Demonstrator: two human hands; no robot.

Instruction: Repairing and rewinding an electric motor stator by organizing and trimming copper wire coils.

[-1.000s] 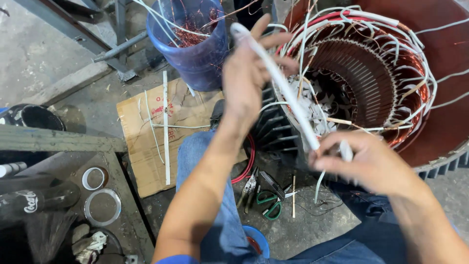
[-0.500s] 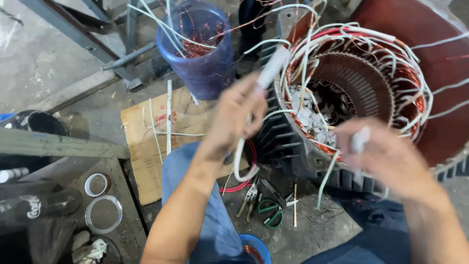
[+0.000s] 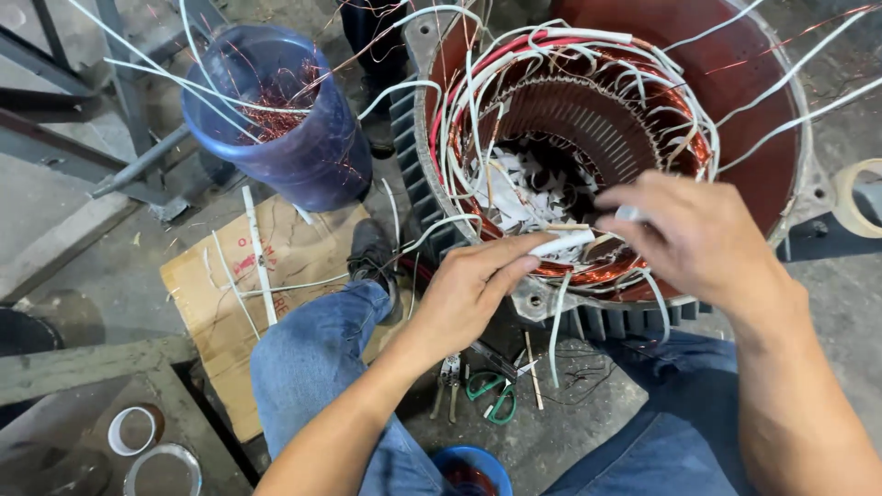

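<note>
A large red motor stator (image 3: pixel 735 83) lies open toward me, full of copper windings (image 3: pixel 588 266) and white sleeved leads. My left hand (image 3: pixel 469 294) pinches one end of a short white insulating sleeve (image 3: pixel 562 243) at the stator's lower rim. My right hand (image 3: pixel 698 239) grips the sleeve's other end, fingers curled over it. Both hands hover just in front of the windings.
A blue bucket (image 3: pixel 303 156) with copper scrap and white strips stands at the back left. Cardboard (image 3: pixel 230 285) lies on the floor beside my jeans-clad leg. Green-handled scissors (image 3: pixel 496 395) and pliers lie below the stator. Tape rolls (image 3: pixel 133 430) sit bottom left.
The long white sleeve that my left hand held up has come down. Both hands have closed in at the stator's lower rim, holding a short sleeve between them.
</note>
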